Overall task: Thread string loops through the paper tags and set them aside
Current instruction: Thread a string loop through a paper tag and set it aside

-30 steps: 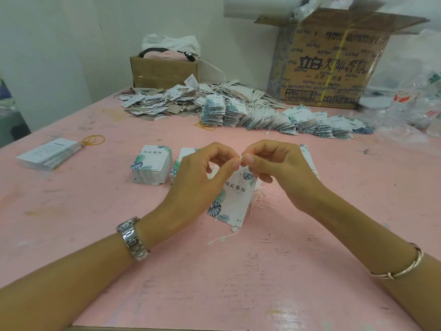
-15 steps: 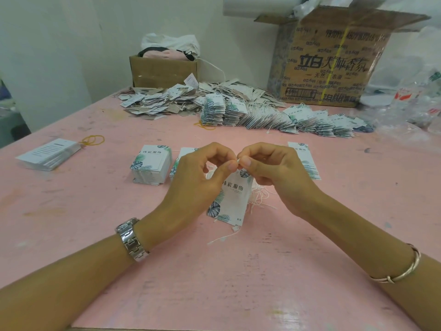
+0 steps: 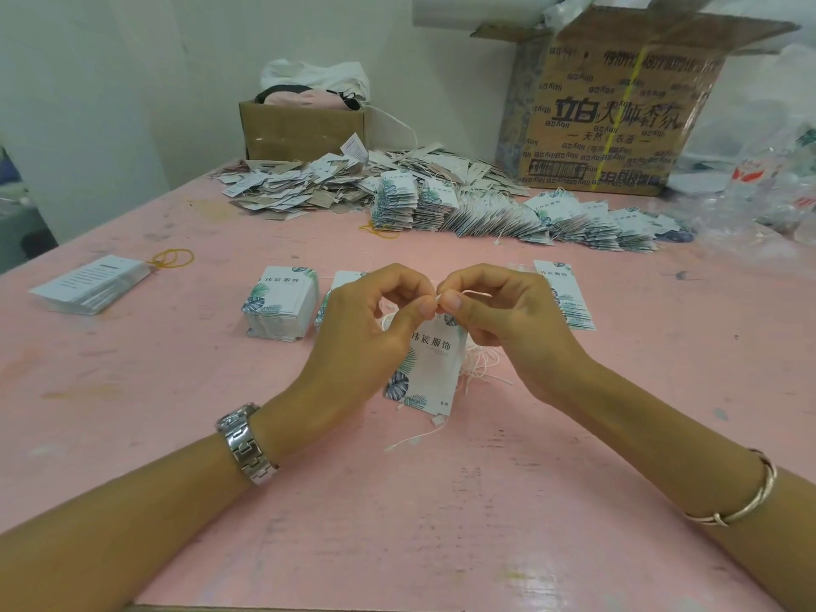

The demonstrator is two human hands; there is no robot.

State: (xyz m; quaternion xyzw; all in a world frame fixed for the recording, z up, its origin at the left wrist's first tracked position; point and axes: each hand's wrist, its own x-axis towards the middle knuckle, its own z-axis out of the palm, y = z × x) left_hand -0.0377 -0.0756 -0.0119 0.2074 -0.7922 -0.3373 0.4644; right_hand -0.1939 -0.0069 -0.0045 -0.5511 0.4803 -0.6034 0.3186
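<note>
The tag's top edge and its hole are hidden behind the fingertips, so whether the string is through the hole cannot be made out. The left hand pinches the top of the tag between thumb and forefinger, its other fingers curled. The right hand pinches the string, and a short white end sticks out above its thumb. The two pinches touch. The tag hangs upright between the hands, above the middle of the table, printed face to the camera.

A loose bundle of strings lies behind the tag, mostly covered by the right hand. One loose string lies on the table just below the tag. A stack of tags stands left of the left hand, and a second stack is half hidden behind that hand. A third stack shows past the right hand. Both forearms are cut off by the lower edge — a watch on the left wrist, a bangle on the right.

The table is pink, scuffed and stained. A rubber band touches a stack of white cards at its left side. Along the far side lie a row of tags with strings showing and a loose heap. Behind them, against a white wall, stand a small box and a big printed box — its top is cut off. Clear plastic bags blur at the right.
</note>
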